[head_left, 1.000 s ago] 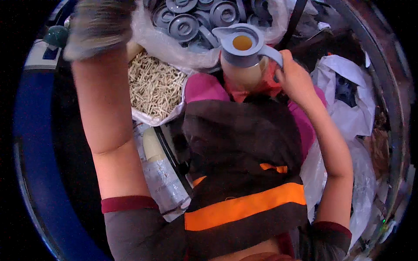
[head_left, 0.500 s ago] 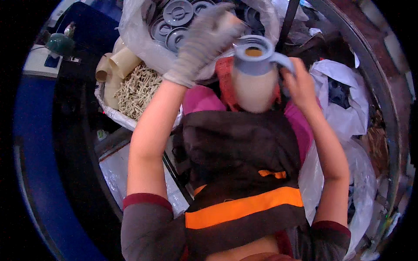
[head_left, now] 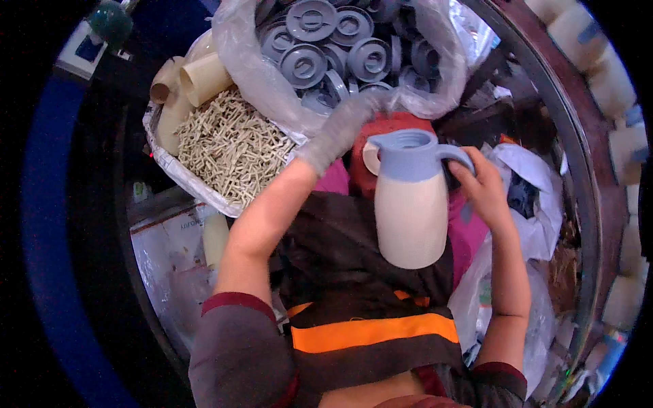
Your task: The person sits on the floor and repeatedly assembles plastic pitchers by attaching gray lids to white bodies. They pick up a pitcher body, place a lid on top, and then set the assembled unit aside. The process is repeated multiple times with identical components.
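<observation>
My right hand [head_left: 484, 187] is bare and closed round the grey-blue handle of a thermos jug [head_left: 411, 217]. The jug has a cream body and a grey-blue collar with a spout, and it stands nearly upright in the air over my lap. No lid covers its threaded mouth. My left hand [head_left: 347, 126], in a grey knit glove, is left of the jug at the near rim of a clear plastic bag [head_left: 252, 75]. Motion smears its fingers, so their hold is hidden. Grey round lids [head_left: 311, 20] fill the bag. Beside the spout shows a small cream round piece [head_left: 371, 158].
Left of the bag sits a lined container [head_left: 160, 146] full of small beige plastic pieces [head_left: 231, 143], with cream tubes [head_left: 204, 78] at its back. Something red [head_left: 405, 124] lies behind the jug. A dark metal rail [head_left: 544, 75] curves along the right, near white bags [head_left: 537, 177].
The jug in my right hand has come nearer and lower, and now shows more of its side. My left hand has moved down from over the lids toward the jug. The view has shifted.
</observation>
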Tool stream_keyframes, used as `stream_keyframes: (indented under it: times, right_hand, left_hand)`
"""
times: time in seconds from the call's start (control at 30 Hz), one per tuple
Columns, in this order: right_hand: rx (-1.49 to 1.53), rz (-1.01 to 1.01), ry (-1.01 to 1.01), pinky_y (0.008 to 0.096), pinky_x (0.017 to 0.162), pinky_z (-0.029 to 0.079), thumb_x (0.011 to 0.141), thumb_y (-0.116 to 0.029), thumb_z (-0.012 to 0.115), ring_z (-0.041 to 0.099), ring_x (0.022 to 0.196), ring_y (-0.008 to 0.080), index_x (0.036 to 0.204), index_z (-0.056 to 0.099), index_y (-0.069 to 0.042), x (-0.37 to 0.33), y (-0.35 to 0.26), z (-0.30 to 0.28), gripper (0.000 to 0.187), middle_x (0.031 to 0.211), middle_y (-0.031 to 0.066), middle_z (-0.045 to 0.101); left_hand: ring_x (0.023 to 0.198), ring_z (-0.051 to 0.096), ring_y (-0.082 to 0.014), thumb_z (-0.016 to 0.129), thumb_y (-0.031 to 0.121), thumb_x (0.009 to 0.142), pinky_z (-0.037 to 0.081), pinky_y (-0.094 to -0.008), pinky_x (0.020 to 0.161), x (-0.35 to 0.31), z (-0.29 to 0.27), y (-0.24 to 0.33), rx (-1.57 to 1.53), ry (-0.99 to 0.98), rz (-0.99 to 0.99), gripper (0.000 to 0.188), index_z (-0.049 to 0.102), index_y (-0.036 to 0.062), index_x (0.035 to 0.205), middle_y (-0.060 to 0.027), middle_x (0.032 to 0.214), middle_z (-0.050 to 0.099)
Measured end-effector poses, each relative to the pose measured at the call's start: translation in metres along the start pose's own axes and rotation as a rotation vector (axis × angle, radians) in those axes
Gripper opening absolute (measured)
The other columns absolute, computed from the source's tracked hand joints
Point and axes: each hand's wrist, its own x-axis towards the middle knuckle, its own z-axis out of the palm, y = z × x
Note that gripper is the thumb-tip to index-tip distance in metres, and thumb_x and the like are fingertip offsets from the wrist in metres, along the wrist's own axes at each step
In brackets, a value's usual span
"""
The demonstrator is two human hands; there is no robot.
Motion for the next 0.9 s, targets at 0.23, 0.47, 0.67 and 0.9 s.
stream_keyframes:
  times: [0.23,0.47,0.67,0.9]
  right_hand:
    - [0.354,-0.133,-0.408,0.0247,0.062,0.045,0.088,-0.028,0.056,0.057,0.071,0.0102,0.098,0.061,-0.003,0.100,-0.031,0.078,0.028,0.082,0.0023,0.062]
    - [-0.226,-0.330,0.007,0.0354,0.078,0.046,0.084,-0.030,0.058,0.062,0.089,0.0292,0.108,0.059,0.000,0.269,0.053,0.205,0.038,0.097,0.0152,0.065]
    - [0.286,-0.226,0.016,0.0315,0.076,0.046,0.081,-0.023,0.064,0.062,0.085,0.0250,0.108,0.061,-0.002,0.239,0.027,0.196,0.034,0.095,0.0127,0.065]
    - [0.059,-0.804,0.181,0.0335,0.078,0.046,0.071,-0.013,0.071,0.059,0.087,0.0256,0.101,0.065,-0.005,0.073,-0.053,0.139,0.032,0.095,0.0113,0.063]
  left_hand:
    - [0.087,0.059,-0.0248,0.060,0.031,0.078,0.044,-0.0323,0.082,-0.090,-0.066,0.026,0.704,-0.037,0.074,0.045,0.058,-0.0008,0.109,-0.0144,0.102,0.060]
    - [0.098,0.059,-0.0196,0.057,0.033,0.085,0.045,-0.0316,0.087,-0.163,-0.123,0.059,-0.481,0.890,-0.338,0.049,0.053,-0.0041,0.116,-0.0127,0.108,0.060]
    - [0.102,0.056,-0.0254,0.050,0.041,0.088,0.046,-0.0410,0.089,-0.198,-0.145,0.012,-0.816,1.175,-0.219,0.049,0.050,0.0025,0.118,-0.0129,0.112,0.059]
    - [0.099,0.058,-0.0234,0.052,0.039,0.087,0.047,-0.0390,0.086,-0.185,-0.107,0.015,-0.878,1.021,-0.263,0.042,0.053,0.0057,0.113,-0.0103,0.108,0.060]
